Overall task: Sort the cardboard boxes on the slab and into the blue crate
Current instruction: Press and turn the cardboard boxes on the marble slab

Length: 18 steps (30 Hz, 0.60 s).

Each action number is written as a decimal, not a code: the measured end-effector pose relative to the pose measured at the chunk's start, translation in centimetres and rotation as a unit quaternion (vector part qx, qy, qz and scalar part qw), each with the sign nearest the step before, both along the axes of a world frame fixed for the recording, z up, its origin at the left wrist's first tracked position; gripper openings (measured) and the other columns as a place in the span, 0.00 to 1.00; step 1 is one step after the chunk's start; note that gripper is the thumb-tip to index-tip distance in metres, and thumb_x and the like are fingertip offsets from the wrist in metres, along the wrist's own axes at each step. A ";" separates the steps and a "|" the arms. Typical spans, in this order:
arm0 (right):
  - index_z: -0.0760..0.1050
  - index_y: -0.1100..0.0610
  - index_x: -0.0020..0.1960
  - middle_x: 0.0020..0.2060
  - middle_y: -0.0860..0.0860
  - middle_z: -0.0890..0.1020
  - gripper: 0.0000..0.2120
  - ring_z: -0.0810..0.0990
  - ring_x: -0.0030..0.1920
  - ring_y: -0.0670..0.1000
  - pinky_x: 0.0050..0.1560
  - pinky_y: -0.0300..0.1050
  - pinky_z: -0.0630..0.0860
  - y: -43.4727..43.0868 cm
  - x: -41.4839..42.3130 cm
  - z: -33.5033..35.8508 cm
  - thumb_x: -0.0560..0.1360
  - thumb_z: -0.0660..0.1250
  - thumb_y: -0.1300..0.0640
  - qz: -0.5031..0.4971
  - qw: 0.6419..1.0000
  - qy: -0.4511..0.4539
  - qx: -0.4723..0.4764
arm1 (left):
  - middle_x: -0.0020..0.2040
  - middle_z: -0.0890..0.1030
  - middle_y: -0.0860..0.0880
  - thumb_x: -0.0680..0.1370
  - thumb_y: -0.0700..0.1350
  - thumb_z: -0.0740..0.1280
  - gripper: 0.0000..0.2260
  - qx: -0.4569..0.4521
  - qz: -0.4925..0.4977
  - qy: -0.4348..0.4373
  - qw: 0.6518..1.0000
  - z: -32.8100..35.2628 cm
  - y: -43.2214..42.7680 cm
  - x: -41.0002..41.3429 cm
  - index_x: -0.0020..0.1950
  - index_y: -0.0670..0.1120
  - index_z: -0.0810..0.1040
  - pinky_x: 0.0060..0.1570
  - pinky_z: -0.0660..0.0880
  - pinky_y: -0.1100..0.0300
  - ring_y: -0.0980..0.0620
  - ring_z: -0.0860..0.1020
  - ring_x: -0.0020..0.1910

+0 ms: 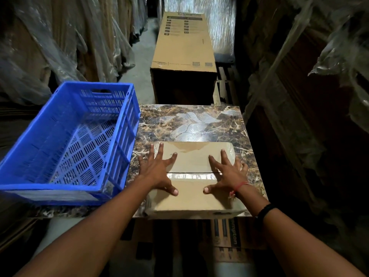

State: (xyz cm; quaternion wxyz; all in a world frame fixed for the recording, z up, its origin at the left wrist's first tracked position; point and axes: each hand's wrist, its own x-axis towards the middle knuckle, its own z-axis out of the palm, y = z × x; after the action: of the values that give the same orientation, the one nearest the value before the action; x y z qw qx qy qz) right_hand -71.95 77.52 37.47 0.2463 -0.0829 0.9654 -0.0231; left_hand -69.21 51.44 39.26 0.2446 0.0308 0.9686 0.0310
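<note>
Far left: hanging plastic sheeting [50, 47] is seen over stacked brown goods. Left, near: a blue crate [65, 136] with slotted walls and floor is set on the left part of the marbled slab [191, 120], its right wall just beside the boxes; nothing is seen inside it

Centre, near: two cardboard boxes are laid end to end on the slab, taped, with a thin dark seam between them. The far box [191, 156] sits toward the slab's middle; the near box [191, 198] reaches the slab's near edge

The left hand [159, 170] is spread wide and pressed flat on the left side of the boxes, across the seam, outer fingers over the left edge. The right hand [225, 172] is likewise splayed flat on the right side, across the seam; a red thread [239, 186] and a black band [265, 211] are worn at that wrist. Nothing is gripped by either hand

Centre, far: a long printed carton [183, 43] is stood beyond the slab. Right: more plastic-wrapped stock [319, 66] is noted, dim
</note>
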 end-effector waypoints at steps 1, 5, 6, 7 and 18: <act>0.38 0.34 0.75 0.77 0.49 0.33 0.60 0.39 0.75 0.69 0.70 0.72 0.45 0.1 0.0 0.2 0.54 0.68 0.22 0.008 1.000 -0.007 -0.001 | 0.75 0.25 0.46 0.56 0.74 0.73 0.61 -0.001 -0.005 0.005 1.000 0.1 0.0 0.1 0.77 0.64 0.38 0.70 0.40 0.29 0.38 0.27 0.74; 0.36 0.40 0.77 0.76 0.54 0.33 0.60 0.38 0.76 0.63 0.72 0.67 0.49 2.1 1.8 0.6 0.58 0.67 0.24 -0.007 0.999 0.020 -0.038 | 0.73 0.22 0.50 0.54 0.76 0.71 0.60 0.100 0.023 -0.006 0.995 -1.2 -0.8 2.3 0.76 0.68 0.38 0.70 0.40 0.29 0.41 0.23 0.71; 0.36 0.41 0.77 0.76 0.55 0.33 0.59 0.38 0.77 0.61 0.72 0.66 0.51 2.7 2.6 0.5 0.59 0.65 0.23 -0.015 0.998 0.036 -0.045 | 0.72 0.21 0.53 0.52 0.77 0.71 0.61 0.132 0.035 -0.013 0.991 -1.7 -1.2 3.1 0.75 0.70 0.37 0.69 0.42 0.28 0.41 0.22 0.71; 0.38 0.41 0.77 0.76 0.55 0.33 0.58 0.40 0.77 0.59 0.72 0.65 0.52 3.2 3.3 0.3 0.58 0.62 0.22 -0.023 0.997 0.046 -0.053 | 0.72 0.20 0.56 0.50 0.78 0.70 0.61 0.153 0.042 -0.016 0.987 -2.1 -1.6 3.8 0.74 0.71 0.37 0.69 0.45 0.27 0.42 0.23 0.71; 0.40 0.44 0.78 0.78 0.51 0.39 0.55 0.49 0.77 0.52 0.75 0.51 0.53 4.5 4.1 -1.9 0.66 0.74 0.36 -0.128 0.930 0.001 -0.345 | 0.76 0.27 0.53 0.51 0.74 0.74 0.61 0.207 0.135 0.056 0.967 -2.3 -1.3 5.1 0.77 0.68 0.44 0.70 0.54 0.32 0.46 0.31 0.76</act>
State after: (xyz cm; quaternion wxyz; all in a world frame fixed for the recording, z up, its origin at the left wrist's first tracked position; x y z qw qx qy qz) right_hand -67.80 82.07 35.60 0.1966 -0.0387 0.9007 -0.3856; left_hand -64.15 50.17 36.99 0.1721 -0.0489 0.9485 0.2616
